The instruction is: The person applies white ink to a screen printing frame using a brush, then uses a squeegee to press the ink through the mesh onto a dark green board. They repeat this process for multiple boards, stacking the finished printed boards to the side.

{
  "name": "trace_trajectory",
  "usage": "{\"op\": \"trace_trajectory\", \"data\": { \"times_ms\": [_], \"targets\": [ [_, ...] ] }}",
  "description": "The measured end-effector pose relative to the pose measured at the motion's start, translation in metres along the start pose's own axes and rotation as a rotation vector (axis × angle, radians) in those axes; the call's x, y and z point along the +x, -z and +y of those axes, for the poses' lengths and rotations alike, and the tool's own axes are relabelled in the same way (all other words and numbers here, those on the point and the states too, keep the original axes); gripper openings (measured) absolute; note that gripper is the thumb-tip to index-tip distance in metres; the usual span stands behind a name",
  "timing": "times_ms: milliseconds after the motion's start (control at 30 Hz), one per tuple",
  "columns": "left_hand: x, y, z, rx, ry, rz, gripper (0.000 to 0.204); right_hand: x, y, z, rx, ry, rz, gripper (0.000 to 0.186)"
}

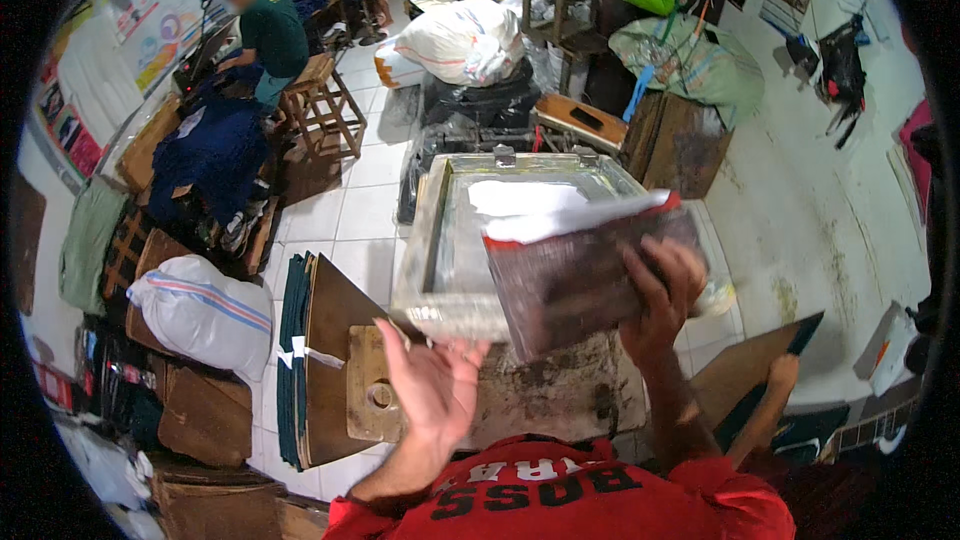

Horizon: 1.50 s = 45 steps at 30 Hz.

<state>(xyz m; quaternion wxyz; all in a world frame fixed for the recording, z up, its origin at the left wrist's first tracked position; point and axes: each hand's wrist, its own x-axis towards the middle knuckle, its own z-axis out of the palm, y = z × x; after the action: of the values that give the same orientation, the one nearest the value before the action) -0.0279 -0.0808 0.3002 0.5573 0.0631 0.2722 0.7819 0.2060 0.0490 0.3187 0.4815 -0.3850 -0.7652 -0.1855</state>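
Note:
A screen-printing frame with a pale rim lies in front of me, a white patch on its mesh. Above its right part, my right hand grips a wide dark brown squeegee, tilted and blurred. White paste coats its upper edge, with a bit of red at the right end. My left hand is palm up with the thumb apart, its fingertips at the near edge of the frame; whether they touch it I cannot tell. Below the frame is a stained board.
Boards with dark green cloth stand at the left, beside a roll of tape. Another person's arm reaches in at lower right by a leaning board. A person sits at far left near a stool. White sacks lie beyond.

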Motion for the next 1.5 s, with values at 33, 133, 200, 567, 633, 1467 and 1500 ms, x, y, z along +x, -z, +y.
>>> {"op": "trace_trajectory", "data": {
  "times_ms": [33, 133, 200, 567, 633, 1467, 1500],
  "targets": [
    [-0.007, 0.018, -0.01, 0.06, 0.087, 0.129, 0.085, -0.024, 0.004, -0.008, 0.015, -0.044, -0.033, 0.045],
    [-0.015, 0.097, -0.038, 0.057, 0.343, 0.32, 0.098, -0.058, 0.005, -0.003, -0.004, -0.138, -0.107, 0.046],
    [-0.018, 0.153, -0.061, 0.045, 0.484, 0.382, 0.102, -0.057, -0.001, 0.016, -0.059, -0.177, -0.125, 0.049],
    [-0.001, 0.244, -0.099, 0.02, 0.633, 0.446, 0.101, -0.007, -0.197, 0.112, 0.105, -0.24, -0.507, 0.035],
    [0.001, 0.238, -0.099, 0.055, 0.624, 0.498, 0.1, -0.019, -0.246, 0.118, 0.106, -0.169, -0.542, 0.04],
    [-0.008, 0.126, 0.0, -0.112, 0.577, 0.178, 0.104, -0.128, -0.02, -0.037, 0.092, -0.1, -0.065, 0.046],
    [-0.003, 0.106, 0.015, -0.038, 0.536, 0.095, 0.1, -0.101, -0.025, -0.031, 0.073, -0.081, -0.033, 0.043]
  ]
}}
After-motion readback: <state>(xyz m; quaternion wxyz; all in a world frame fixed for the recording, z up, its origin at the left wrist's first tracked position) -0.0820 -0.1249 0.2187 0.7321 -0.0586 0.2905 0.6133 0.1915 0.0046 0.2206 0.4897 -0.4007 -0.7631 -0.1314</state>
